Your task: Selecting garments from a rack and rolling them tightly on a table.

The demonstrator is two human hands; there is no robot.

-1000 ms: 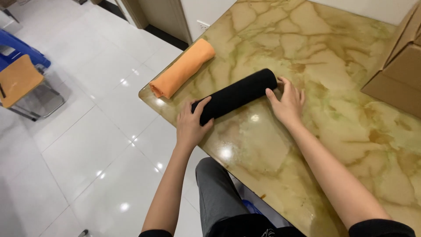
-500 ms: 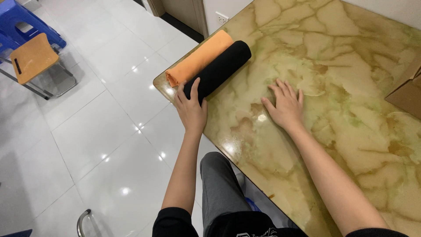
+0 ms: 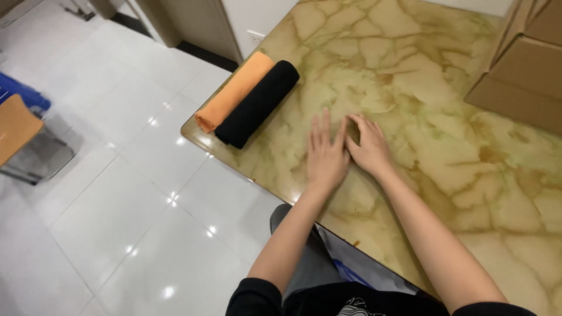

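Note:
A rolled black cloth (image 3: 257, 104) lies along the table's left edge, touching a rolled orange cloth (image 3: 233, 92) on its outer side. My left hand (image 3: 325, 155) rests flat on the yellow-green marble table (image 3: 421, 105), fingers spread, holding nothing. My right hand (image 3: 366, 147) lies palm down right beside it, thumb touching the left hand, also holding nothing. Both hands are to the right of the two rolls, a hand's width away from the black one.
Brown cardboard boxes (image 3: 524, 64) stand at the table's far right. A white tiled floor (image 3: 105, 222) lies left of the table, with an orange and blue stool (image 3: 20, 126) at the left edge. My grey-trousered knee (image 3: 293, 263) shows under the table's edge.
The black roll was pushed left against the orange roll and let go. Both hands have drawn back to the middle of the table and now lie flat together.

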